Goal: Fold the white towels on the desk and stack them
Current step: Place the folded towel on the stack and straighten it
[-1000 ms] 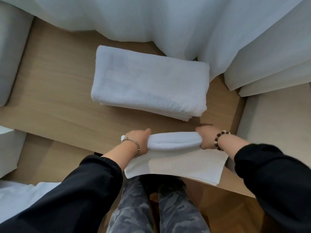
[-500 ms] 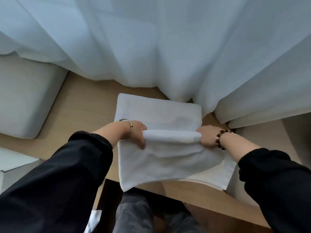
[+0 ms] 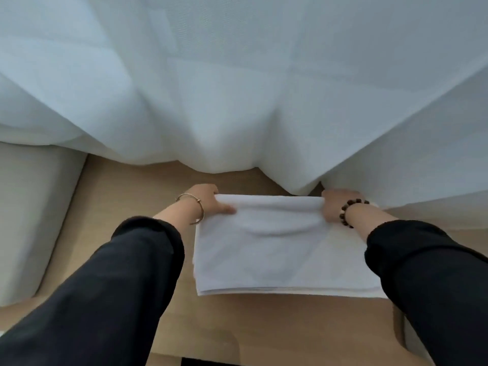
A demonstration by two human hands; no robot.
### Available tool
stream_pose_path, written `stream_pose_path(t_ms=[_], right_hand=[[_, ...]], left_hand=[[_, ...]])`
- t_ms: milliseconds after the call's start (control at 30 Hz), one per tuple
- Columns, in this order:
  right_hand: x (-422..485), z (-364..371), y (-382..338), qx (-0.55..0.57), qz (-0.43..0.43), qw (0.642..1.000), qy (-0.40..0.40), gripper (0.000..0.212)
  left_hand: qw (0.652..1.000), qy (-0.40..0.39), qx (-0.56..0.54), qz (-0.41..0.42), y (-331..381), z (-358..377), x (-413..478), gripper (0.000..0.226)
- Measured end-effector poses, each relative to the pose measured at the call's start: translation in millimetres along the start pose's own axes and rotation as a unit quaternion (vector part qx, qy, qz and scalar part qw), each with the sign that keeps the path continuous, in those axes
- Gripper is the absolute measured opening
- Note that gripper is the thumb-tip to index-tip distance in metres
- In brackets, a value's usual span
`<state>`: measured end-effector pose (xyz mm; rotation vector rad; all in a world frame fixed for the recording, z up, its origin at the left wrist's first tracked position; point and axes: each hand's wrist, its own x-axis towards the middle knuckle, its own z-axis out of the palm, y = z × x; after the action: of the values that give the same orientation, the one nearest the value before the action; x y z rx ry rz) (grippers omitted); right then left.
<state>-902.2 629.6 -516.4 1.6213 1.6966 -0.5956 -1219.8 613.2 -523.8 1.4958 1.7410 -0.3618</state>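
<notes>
A folded white towel (image 3: 277,249) lies flat on top of the towel stack on the wooden desk (image 3: 126,196); the stack's layered edges (image 3: 290,291) show along its near side. My left hand (image 3: 208,200), with a thin bangle on the wrist, grips the towel's far left corner. My right hand (image 3: 335,204), with a dark bead bracelet, grips the far right corner. Both hands sit at the towel's far edge, close under the curtain. The towels beneath are hidden except for their edges.
A sheer white curtain (image 3: 237,88) hangs over the back of the desk, just behind my hands. A pale cushioned block (image 3: 29,220) stands at the left. Another pale surface (image 3: 433,210) lies at the right. The desk's near edge (image 3: 237,352) is at the bottom.
Both hands carried the folded towel away from the desk's near edge and laid it over the stack at the back. My view tilted up toward the curtain.
</notes>
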Motion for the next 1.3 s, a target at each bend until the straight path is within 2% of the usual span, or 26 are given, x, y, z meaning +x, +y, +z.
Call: stream_pose_path(t_ms=[100, 167, 233, 267, 300, 400, 500, 533, 633, 700, 867, 1000, 1200, 1267, 1300], right_hand=[[10, 15, 13, -0.024, 0.008, 0.998, 0.052, 0.031], [11, 13, 26, -0.004, 0.014, 0.999, 0.041, 0.035], [8, 9, 44, 0.064, 0.034, 0.997, 0.01, 0.045], [7, 10, 53, 0.136, 0.047, 0.99, 0.005, 0.053], [1, 11, 59, 0.227, 0.061, 0.972, 0.013, 0.063], [-18, 30, 72, 0.466, 0.132, 0.873, 0.048, 0.085], [-35, 57, 76, 0.592, 0.189, 0.782, -0.046, 0.098], [-37, 64, 76, 0.611, 0.194, 0.766, -0.051, 0.097], [-38, 71, 70, 0.607, 0.192, 0.771, 0.016, 0.066], [-38, 66, 65, 0.585, 0.196, 0.785, 0.054, 0.056], [-38, 60, 61, 0.518, 0.21, 0.825, 0.089, 0.065], [-36, 63, 62, 0.524, 0.203, 0.82, 0.113, 0.068], [-34, 72, 55, 0.553, 0.194, 0.801, 0.123, 0.064], [-36, 70, 49, 0.564, 0.196, 0.788, 0.149, 0.068], [-38, 67, 45, 0.547, 0.196, 0.794, 0.18, 0.069]], left_hand=[[0.979, 0.076, -0.187, -0.021, -17, 19, -2, 0.048], [0.959, 0.101, -0.261, -0.039, -25, 27, -7, 0.049], [0.943, 0.095, -0.311, -0.067, -32, 32, -10, 0.062], [0.934, 0.087, -0.337, -0.085, -35, 35, -12, 0.069], [0.923, 0.079, -0.363, -0.102, -37, 37, -13, 0.074], [0.908, 0.042, -0.394, -0.137, -36, 42, -24, 0.085], [0.89, -0.014, -0.437, -0.13, -31, 58, -41, 0.068], [0.881, -0.02, -0.456, -0.125, -30, 65, -46, 0.061], [0.858, 0.034, -0.494, -0.134, -25, 79, -56, 0.058], [0.857, 0.084, -0.489, -0.139, -21, 80, -60, 0.061], [0.873, 0.133, -0.453, -0.124, -16, 76, -60, 0.05], [0.877, 0.161, -0.437, -0.118, -18, 78, -60, 0.04], [0.884, 0.14, -0.423, -0.139, -19, 86, -54, 0.041], [0.885, 0.149, -0.415, -0.149, -17, 84, -53, 0.04], [0.885, 0.159, -0.411, -0.152, -15, 84, -53, 0.039]])
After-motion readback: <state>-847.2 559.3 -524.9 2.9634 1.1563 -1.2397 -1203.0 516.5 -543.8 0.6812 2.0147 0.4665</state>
